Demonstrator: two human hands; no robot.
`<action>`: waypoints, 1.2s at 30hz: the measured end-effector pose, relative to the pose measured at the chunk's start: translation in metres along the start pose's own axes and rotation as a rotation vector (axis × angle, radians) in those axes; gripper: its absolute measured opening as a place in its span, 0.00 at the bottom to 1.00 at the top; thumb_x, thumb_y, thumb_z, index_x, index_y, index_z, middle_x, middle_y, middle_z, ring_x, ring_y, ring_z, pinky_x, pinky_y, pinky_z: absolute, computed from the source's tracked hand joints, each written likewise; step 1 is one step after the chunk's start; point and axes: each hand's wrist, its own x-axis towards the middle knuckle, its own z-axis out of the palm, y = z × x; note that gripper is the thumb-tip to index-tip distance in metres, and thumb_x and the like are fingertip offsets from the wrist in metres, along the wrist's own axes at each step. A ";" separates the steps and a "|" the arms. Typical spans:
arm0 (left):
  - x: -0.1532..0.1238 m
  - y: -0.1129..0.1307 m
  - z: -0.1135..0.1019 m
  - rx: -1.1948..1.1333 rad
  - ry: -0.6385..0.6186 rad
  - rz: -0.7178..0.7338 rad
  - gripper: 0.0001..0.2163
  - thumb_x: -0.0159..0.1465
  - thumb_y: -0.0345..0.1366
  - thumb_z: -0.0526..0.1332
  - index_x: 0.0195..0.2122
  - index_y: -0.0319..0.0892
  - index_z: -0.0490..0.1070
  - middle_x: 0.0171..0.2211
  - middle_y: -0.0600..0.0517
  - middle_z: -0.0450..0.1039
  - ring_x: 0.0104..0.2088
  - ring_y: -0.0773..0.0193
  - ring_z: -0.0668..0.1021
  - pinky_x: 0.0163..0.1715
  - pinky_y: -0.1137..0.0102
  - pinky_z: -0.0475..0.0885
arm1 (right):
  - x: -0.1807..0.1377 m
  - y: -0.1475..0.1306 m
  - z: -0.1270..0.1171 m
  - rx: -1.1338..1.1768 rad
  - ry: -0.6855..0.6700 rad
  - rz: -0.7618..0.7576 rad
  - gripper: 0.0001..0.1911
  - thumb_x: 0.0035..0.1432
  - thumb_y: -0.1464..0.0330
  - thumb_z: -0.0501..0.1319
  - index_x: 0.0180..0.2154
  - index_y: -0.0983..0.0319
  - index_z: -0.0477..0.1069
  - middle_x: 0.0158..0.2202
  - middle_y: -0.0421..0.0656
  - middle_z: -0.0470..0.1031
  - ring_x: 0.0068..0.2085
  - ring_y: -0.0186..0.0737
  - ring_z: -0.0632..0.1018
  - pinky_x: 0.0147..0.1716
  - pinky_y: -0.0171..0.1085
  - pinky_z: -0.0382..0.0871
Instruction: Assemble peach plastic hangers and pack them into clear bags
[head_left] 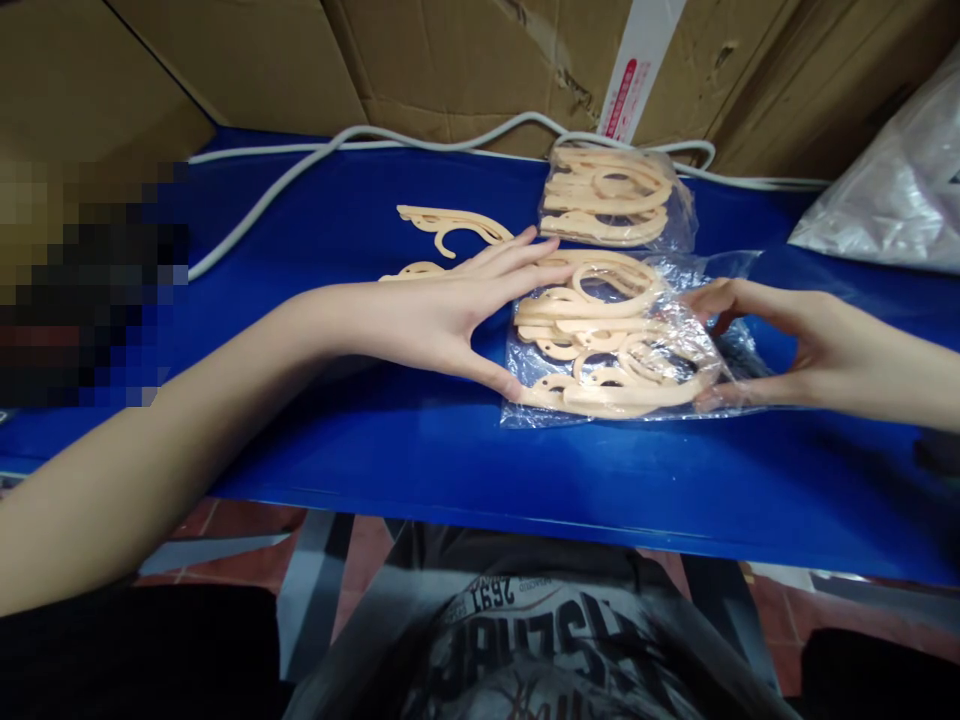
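Observation:
A clear plastic bag filled with several cream folding hangers lies flat on the blue table. Against its left edge rests my left hand, fingers stretched and spread, the thumb at the near corner and the fingertips at the far one. My right hand grips the bag's right end between a bent thumb and curled fingers. Behind it is a second clear bag of the same hangers. Beyond my left hand lies a loose hanger, and another hanger is partly hidden by that hand.
A white cable winds along the back of the blue table. Large cardboard boxes stand behind it. At the right back sits a big pale plastic sack. The left side is blurred out by pixel blocks.

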 end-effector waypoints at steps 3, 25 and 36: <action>-0.001 -0.004 -0.001 -0.013 -0.019 -0.005 0.58 0.60 0.71 0.73 0.84 0.63 0.44 0.86 0.54 0.31 0.84 0.32 0.34 0.81 0.33 0.39 | -0.002 0.000 -0.006 0.095 -0.009 0.055 0.26 0.59 0.46 0.77 0.54 0.49 0.79 0.52 0.41 0.84 0.50 0.46 0.83 0.49 0.43 0.80; -0.003 0.001 -0.001 -0.020 -0.006 -0.045 0.58 0.59 0.71 0.73 0.84 0.62 0.47 0.86 0.50 0.31 0.84 0.30 0.35 0.80 0.33 0.39 | 0.010 -0.006 0.016 0.421 0.061 0.091 0.22 0.59 0.49 0.78 0.43 0.55 0.78 0.45 0.41 0.84 0.47 0.41 0.85 0.48 0.39 0.81; -0.003 0.000 -0.001 -0.032 -0.013 -0.051 0.59 0.58 0.71 0.74 0.84 0.62 0.46 0.86 0.50 0.33 0.84 0.31 0.37 0.81 0.33 0.40 | 0.010 -0.020 0.029 0.532 0.140 0.163 0.18 0.58 0.54 0.80 0.39 0.56 0.78 0.48 0.41 0.84 0.45 0.39 0.85 0.45 0.37 0.83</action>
